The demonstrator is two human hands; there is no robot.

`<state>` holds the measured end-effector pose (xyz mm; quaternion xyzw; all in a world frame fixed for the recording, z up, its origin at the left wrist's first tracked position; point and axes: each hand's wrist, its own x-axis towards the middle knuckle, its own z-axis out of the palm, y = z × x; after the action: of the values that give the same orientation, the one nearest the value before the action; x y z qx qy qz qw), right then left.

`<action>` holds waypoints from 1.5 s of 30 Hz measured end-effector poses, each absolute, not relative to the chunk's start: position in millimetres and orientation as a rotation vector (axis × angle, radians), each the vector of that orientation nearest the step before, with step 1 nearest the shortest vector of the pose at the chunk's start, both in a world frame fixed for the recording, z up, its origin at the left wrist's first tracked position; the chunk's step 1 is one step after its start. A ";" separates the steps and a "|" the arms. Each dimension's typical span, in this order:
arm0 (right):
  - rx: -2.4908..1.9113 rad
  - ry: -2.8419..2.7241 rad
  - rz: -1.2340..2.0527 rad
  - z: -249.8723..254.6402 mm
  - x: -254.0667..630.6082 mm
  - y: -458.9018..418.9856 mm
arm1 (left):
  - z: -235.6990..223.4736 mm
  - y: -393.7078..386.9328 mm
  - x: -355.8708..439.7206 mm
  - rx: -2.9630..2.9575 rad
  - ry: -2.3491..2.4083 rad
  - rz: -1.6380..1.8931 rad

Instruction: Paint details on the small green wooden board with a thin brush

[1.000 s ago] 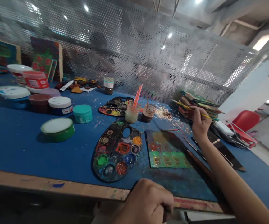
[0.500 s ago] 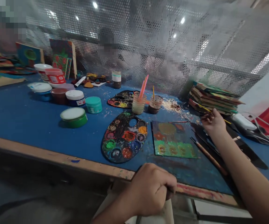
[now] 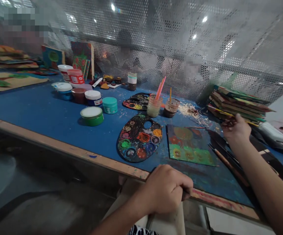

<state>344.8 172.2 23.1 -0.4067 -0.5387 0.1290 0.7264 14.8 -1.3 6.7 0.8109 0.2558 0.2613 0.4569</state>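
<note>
My right hand (image 3: pixel 238 130) is raised over the right part of the table, its fingers closed around a thin yellow paintbrush (image 3: pixel 221 112) that points left. Just behind it is a stack of painted boards (image 3: pixel 239 102). My left hand (image 3: pixel 168 187) rests at the table's front edge, curled into a fist; whatever may be inside it is hidden. Between the hands lies a small painted panel (image 3: pixel 191 145) with a green lower band. A thin brush (image 3: pixel 195 127) lies across the panel's top edge. Left of it sits a black palette (image 3: pixel 139 138) with wells of wet paint.
Two jars, one with pink sticks (image 3: pixel 154 106) and one with dark water (image 3: pixel 171 107), stand behind the palette. Shavings (image 3: pixel 190 111) lie beside them. Several paint tubs (image 3: pixel 91 116) are grouped at left. Brushes (image 3: pixel 229 166) lie near my right forearm. A perforated metal screen (image 3: pixel 171 42) rises behind.
The view has turned a little to the left, so the table's things sit farther right. My right hand still holds the paintbrush near the boards; my left fist stays at the edge.
</note>
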 end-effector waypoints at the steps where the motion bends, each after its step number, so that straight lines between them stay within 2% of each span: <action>1: -0.873 -1.121 0.288 32.5 335.7 166.3 | 6.1 -1.2 14.8 1.999 0.633 0.653; 3: -0.787 -0.882 0.320 52.1 308.7 150.7 | 4.8 -0.6 14.7 1.999 0.625 0.668; 5: -0.766 -0.920 0.330 67.6 271.1 131.6 | 4.0 0.3 14.5 2.001 0.603 0.674; 8: -0.890 -1.418 0.538 76.0 209.6 104.3 | 3.7 0.6 14.6 2.010 0.588 0.674; 13: -0.956 -1.868 0.374 70.5 153.7 89.1 | 1.8 -1.4 16.0 2.072 0.607 0.712; 16: -0.956 -1.907 0.321 68.1 152.1 92.1 | 0.5 -1.2 16.3 2.075 0.598 0.731; 27: -1.013 -1.960 0.455 64.5 155.9 88.5 | 3.1 0.1 14.9 2.039 0.537 0.709; 45: -0.999 -1.857 0.403 60.4 168.1 91.8 | 2.5 0.3 14.8 2.038 0.509 0.734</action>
<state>168.1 91.8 60.4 -0.4088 -0.7603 0.1648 0.4770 14.8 0.3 2.5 0.8214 0.2050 0.2957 0.4425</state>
